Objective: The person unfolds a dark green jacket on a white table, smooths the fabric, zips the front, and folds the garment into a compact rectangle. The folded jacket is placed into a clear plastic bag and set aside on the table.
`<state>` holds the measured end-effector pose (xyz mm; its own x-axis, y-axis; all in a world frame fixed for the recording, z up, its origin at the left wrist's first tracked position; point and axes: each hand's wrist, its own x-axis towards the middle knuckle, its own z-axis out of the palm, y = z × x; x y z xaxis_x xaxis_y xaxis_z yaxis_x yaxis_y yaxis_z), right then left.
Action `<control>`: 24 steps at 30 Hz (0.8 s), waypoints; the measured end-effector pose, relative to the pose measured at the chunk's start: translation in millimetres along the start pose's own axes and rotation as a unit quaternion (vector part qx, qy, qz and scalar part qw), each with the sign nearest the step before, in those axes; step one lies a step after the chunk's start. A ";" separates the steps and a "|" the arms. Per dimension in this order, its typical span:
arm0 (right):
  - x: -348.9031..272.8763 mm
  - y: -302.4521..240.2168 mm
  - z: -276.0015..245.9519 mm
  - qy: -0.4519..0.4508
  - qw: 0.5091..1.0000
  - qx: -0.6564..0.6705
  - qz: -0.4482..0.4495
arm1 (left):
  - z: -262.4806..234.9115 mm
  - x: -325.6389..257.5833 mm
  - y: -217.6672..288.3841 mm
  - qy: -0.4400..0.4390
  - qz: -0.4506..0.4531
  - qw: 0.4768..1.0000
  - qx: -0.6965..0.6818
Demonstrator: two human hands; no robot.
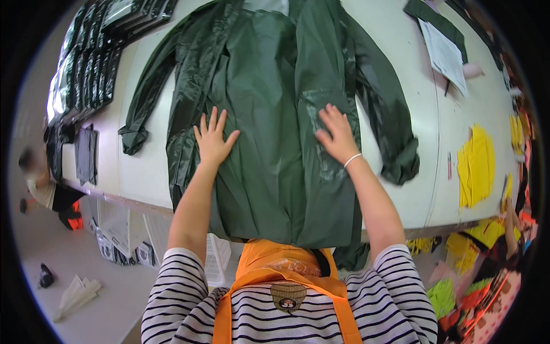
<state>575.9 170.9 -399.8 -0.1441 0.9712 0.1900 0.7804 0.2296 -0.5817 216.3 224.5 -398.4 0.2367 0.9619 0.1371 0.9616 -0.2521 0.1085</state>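
Observation:
A dark green raincoat (260,132) lies spread open on the white table (395,63), its two sleeves out to the sides and its hem hanging over the front edge towards me. My left hand (215,139) lies flat on the left part of the coat, fingers spread. On the right front panel, beside a shiny patch like a pocket, rests my right hand (337,135), its fingers stretched out and the thumb apart. Neither hand grips the cloth. The cuffs of both sleeves look bunched at their ends.
Stacks of black packaged goods (86,74) stand at the far left, with a folded dark cloth (86,155) nearer. To the right lie white papers (444,54) and a folded yellow garment (476,166). White plastic crates (121,226) sit under the table. Other people are at both sides.

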 end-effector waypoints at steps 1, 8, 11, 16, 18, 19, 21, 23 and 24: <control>-0.3 0.8 -10.8 0.103 0.991 0.088 0.024 | -4.2 -2.1 -10.3 0.016 0.020 0.999 -0.028; -189.3 8.0 -46.0 0.138 0.882 0.052 0.449 | -53.9 -131.6 -93.1 0.145 -0.174 0.970 -0.084; -188.1 -22.9 -30.9 0.161 0.875 0.103 0.446 | -49.2 -176.2 -112.1 0.028 -0.236 0.963 -0.126; -180.4 -22.7 -18.7 0.049 0.899 0.042 0.433 | -39.8 -174.2 -136.5 -0.004 -0.288 0.920 -0.266; -192.7 -7.4 -31.6 0.068 0.936 -0.026 0.344 | -46.8 -169.4 -153.6 0.027 -0.268 0.924 -0.269; -225.6 36.0 -39.9 0.077 0.935 -0.171 0.299 | -52.9 -158.8 -166.9 0.025 -0.268 0.914 -0.302; -223.9 27.4 -98.8 0.206 0.906 -0.120 0.349 | -78.8 -150.7 -190.1 0.075 -0.284 0.905 -0.307; -226.4 48.3 -175.2 0.312 0.870 -0.173 0.341 | -114.3 -135.0 -206.8 0.168 -0.259 0.937 -0.161; -227.4 48.5 -216.7 0.321 0.873 -0.195 0.310 | -139.7 -125.5 -204.7 0.208 -0.217 0.950 -0.080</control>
<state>778.4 -52.8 -299.9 0.6531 0.6363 0.4106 0.7531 -0.4887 -0.4405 -29.6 140.6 -300.3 -0.2855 0.8617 0.4194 0.9144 0.1140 0.3883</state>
